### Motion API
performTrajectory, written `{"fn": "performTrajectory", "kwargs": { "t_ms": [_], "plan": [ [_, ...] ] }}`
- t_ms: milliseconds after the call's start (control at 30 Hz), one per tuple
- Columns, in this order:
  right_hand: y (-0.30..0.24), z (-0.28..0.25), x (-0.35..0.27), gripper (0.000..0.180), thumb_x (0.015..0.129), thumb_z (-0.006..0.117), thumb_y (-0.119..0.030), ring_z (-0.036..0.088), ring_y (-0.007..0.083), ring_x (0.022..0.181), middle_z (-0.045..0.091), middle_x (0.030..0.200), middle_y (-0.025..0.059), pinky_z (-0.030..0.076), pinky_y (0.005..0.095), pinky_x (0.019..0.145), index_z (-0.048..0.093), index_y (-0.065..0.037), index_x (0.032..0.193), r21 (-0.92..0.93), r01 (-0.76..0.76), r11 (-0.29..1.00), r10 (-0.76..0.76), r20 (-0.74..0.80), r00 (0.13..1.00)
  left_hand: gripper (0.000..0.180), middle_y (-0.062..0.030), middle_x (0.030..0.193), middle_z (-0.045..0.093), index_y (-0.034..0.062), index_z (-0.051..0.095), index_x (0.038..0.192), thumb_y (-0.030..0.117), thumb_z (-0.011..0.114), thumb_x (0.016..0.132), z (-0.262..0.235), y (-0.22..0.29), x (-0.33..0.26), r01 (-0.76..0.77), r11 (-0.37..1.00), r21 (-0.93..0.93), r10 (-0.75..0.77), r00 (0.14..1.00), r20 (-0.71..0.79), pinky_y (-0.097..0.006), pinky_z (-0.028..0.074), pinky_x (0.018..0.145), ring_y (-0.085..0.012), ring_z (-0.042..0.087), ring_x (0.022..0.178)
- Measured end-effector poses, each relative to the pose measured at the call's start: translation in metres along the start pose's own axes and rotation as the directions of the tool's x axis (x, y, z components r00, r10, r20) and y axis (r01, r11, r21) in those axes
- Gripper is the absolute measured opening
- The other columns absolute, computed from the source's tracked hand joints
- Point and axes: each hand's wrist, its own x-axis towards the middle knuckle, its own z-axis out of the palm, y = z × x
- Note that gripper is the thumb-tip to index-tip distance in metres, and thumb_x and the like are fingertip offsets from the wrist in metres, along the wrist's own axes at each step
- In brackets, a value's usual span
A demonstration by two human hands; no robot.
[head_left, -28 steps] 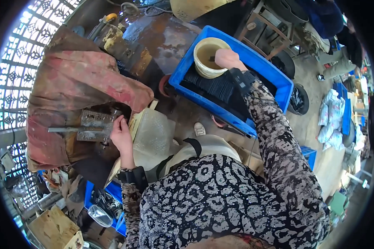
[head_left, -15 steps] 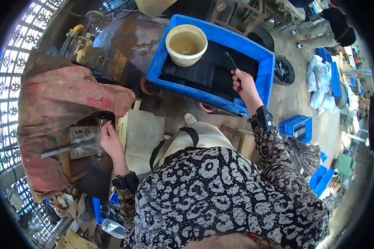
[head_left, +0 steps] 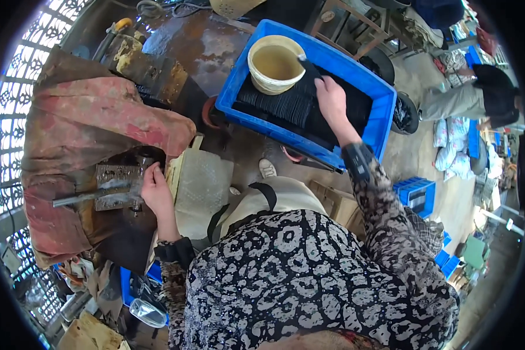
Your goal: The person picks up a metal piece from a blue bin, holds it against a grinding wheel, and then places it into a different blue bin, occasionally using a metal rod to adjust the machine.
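My right hand (head_left: 332, 105) is closed on one end of a dark flat strip (head_left: 311, 69), held over the blue crate. The strip's far end looks pale and reaches to the rim of a cream bucket (head_left: 274, 81) standing in the crate. Rows of thin dark flat pieces (head_left: 286, 104) lie packed beside the bucket. On the left, my left hand (head_left: 156, 185) has its fingers pinched together at the edge of a wet metal fixture (head_left: 112, 198) with a bar across it; what is in the fingers is hidden.
The blue crate (head_left: 274, 129) stands ahead of me. A stained reddish cloth (head_left: 81, 116) drapes around the fixture. Beside my left hand is a pale board (head_left: 201, 181). At the right are dark tubs (head_left: 408, 114), a smaller blue crate (head_left: 415, 195) and a person (head_left: 461, 104).
My right hand has moved left and a little farther off, bringing the dark strip to the bucket's rim. The strip now shows its broad side. My left hand stays at the fixture.
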Motion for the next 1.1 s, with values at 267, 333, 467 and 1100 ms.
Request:
{"fn": "performTrajectory", "kwargs": {
  "t_ms": [267, 333, 467, 1100],
  "plan": [
    [-0.069, 0.031, 0.083, 0.03, 0.087, 0.051, -0.026, 0.063, 0.0378, 0.092, 0.067, 0.097, 0.0191, 0.05, 0.0444, 0.078, 0.069, -0.003, 0.093, -0.614, 0.348, 0.709, 0.075, 0.556, 0.828, 0.022, -0.0122, 0.091, 0.069, 0.0002, 0.066, 0.102, 0.016, 0.055, 0.092, -0.006, 0.03, -0.004, 0.108, 0.994, 0.02, -0.109, 0.994, 0.023, -0.031, 0.049, 0.078, -0.0195, 0.064, 0.083],
    [-0.069, 0.029, 0.083, 0.03, 0.087, 0.051, -0.027, 0.063, 0.0379, 0.093, 0.067, 0.098, 0.0192, 0.05, 0.045, 0.079, 0.07, -0.003, 0.092, -0.609, 0.359, 0.708, 0.079, 0.573, 0.816, 0.022, -0.0121, 0.09, 0.069, 0.0002, 0.066, 0.102, 0.016, 0.055, 0.092, -0.005, 0.027, -0.002, 0.114, 0.993, 0.022, -0.114, 0.993, 0.02, -0.031, 0.049, 0.078, -0.02, 0.064, 0.083],
    [-0.065, -0.001, 0.037, 0.033, 0.086, 0.052, -0.029, 0.062, 0.038, 0.095, 0.066, 0.098, 0.0213, 0.049, 0.0434, 0.077, 0.067, 0.0, 0.094, -0.583, 0.146, 0.799, 0.086, 0.351, 0.932, 0.022, -0.0119, 0.091, 0.069, 0.0002, 0.067, 0.102, 0.016, 0.054, 0.092, -0.008, 0.019, -0.005, 0.13, 0.99, 0.045, -0.132, 0.991, 0.034, -0.031, 0.049, 0.078, -0.0206, 0.064, 0.084],
    [0.1, 0.039, -0.018, 0.034, 0.09, 0.054, -0.028, 0.065, 0.0209, 0.059, 0.064, 0.065, 0.0113, 0.051, 0.0355, 0.053, 0.063, 0.001, 0.074, -0.544, -0.397, 0.739, 0.553, 0.154, 0.819, 0.022, -0.0109, 0.093, 0.068, 0.0013, 0.066, 0.102, 0.017, 0.053, 0.093, 0.0, 0.019, -0.002, 0.103, 0.993, 0.054, -0.106, 0.992, 0.065, -0.03, 0.047, 0.081, -0.0177, 0.062, 0.085]
  ]
}}
